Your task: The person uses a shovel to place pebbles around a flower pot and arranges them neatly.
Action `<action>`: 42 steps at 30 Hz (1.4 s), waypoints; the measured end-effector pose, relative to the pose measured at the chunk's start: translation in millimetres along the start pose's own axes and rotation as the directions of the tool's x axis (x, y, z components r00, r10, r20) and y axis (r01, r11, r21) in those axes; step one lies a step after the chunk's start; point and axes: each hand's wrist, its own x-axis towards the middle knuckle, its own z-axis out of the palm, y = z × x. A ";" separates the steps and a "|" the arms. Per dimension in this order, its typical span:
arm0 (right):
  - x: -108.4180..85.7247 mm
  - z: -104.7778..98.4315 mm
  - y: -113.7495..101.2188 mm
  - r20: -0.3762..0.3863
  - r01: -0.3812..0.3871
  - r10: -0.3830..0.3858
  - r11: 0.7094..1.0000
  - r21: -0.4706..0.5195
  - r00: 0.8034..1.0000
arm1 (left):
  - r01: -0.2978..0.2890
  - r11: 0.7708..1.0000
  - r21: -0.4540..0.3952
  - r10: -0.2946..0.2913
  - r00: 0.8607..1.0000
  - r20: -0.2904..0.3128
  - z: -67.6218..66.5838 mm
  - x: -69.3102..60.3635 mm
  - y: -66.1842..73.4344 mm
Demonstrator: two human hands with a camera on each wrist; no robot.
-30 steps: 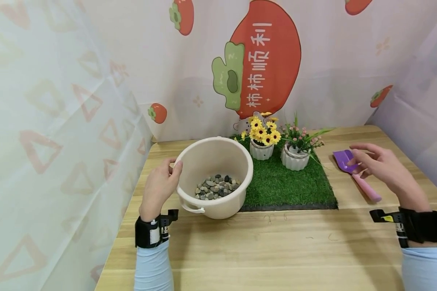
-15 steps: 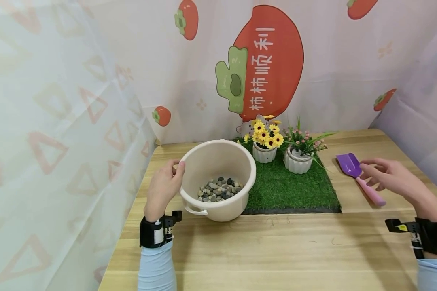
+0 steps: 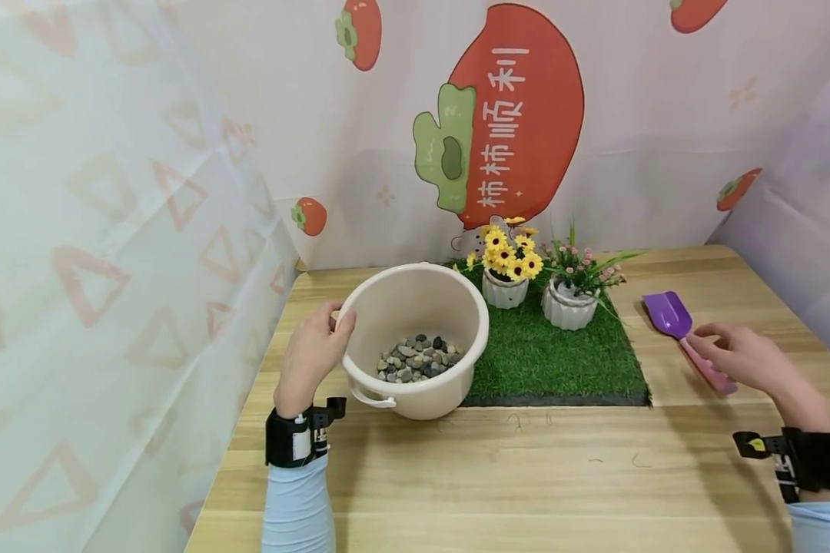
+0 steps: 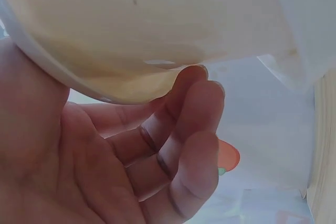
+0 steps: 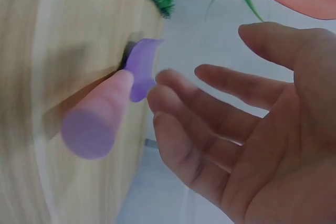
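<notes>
A cream bucket (image 3: 429,399) with a heap of small stones (image 3: 418,359) at its bottom stands left of centre on the table. My left hand (image 3: 313,355) holds its rim at the left side, thumb over the edge; in the left wrist view the fingers (image 4: 194,108) bend beneath the pale wall (image 4: 157,19). At the right lies a small shovel with a purple blade (image 3: 668,313) and a pink handle. My right hand (image 3: 750,359) hovers beside that handle, fingers relaxed. The right wrist view shows a gap between the handle (image 5: 97,114) and my hand (image 5: 252,114).
A green turf mat (image 3: 560,365) lies right of the bucket. On it stand a white pot (image 3: 505,292) of yellow flowers and another white pot (image 3: 569,307) of pink flowers with green leaves. Behind the wooden table (image 3: 512,484) hangs a printed cloth (image 3: 360,138).
My right hand has come down and nearer to the shovel's handle, off the blade it partly covered earlier. The left hand keeps its hold on the bucket's rim. The head view has shifted slightly.
</notes>
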 end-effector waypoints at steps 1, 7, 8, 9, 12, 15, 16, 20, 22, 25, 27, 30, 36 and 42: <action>0.2 1.1 1.5 -0.002 -0.004 0.004 1.000 -0.010 1.000 | 0.003 1.000 0.002 -0.003 1.000 0.003 -0.2 -0.3 -0.3; 3.9 8.3 6.7 0.009 -0.056 0.056 0.997 -0.053 0.998 | 0.015 1.000 0.009 -0.015 1.000 0.024 -1.8 -1.0 -3.1; 4.2 9.0 6.6 0.007 -0.067 0.067 0.996 -0.061 0.998 | 0.018 1.000 0.010 -0.018 0.999 0.028 -1.7 -0.9 -3.6; 3.8 9.7 5.8 0.002 -0.076 0.076 0.995 -0.070 0.997 | 0.020 1.000 0.013 -0.020 0.999 0.031 -1.8 -0.9 -4.1; 2.4 11.4 5.2 -0.013 -0.093 0.093 0.991 -0.092 0.996 | 0.030 0.999 0.016 -0.030 0.999 0.042 -1.5 -1.0 -4.6; 2.4 14.0 6.2 -0.014 -0.119 0.118 0.987 -0.106 0.993 | 0.039 0.999 0.014 -0.040 0.998 0.050 -1.5 -1.3 -5.0; 2.8 15.1 7.1 -0.015 -0.123 0.122 0.986 -0.110 0.992 | 0.041 0.999 0.012 -0.041 0.998 0.049 -1.6 -1.3 -4.9; 5.4 20.9 11.9 0.007 -0.133 0.135 0.983 -0.124 0.991 | 0.039 0.999 0.012 -0.039 0.998 0.051 -2.7 -1.0 -4.6; 6.4 24.1 14.7 0.017 -0.132 0.135 0.983 -0.126 0.991 | 0.038 0.999 0.016 -0.039 0.998 0.057 -3.2 -0.8 -4.3; 7.5 27.9 18.8 0.023 -0.134 0.138 0.983 -0.128 0.990 | 0.040 0.999 0.021 -0.041 0.997 0.066 -3.3 -0.3 -4.6; 8.0 29.3 20.4 0.006 -0.134 0.136 0.982 -0.135 0.991 | 0.041 0.999 0.023 -0.043 0.997 0.071 -3.3 -0.3 -5.3; 9.2 29.8 21.3 -0.001 -0.140 0.141 0.980 -0.143 0.990 | 0.038 0.999 0.026 -0.039 0.997 0.072 -2.8 -0.1 -6.4; 10.6 29.5 20.5 -0.007 -0.164 0.164 0.974 -0.156 0.986 | 0.035 0.999 0.034 -0.037 0.996 0.075 -1.1 1.1 -7.4; 11.5 28.5 19.2 -0.036 -0.168 0.164 0.972 -0.164 0.986 | 0.031 0.999 0.029 -0.033 0.997 0.074 0.3 2.6 -5.4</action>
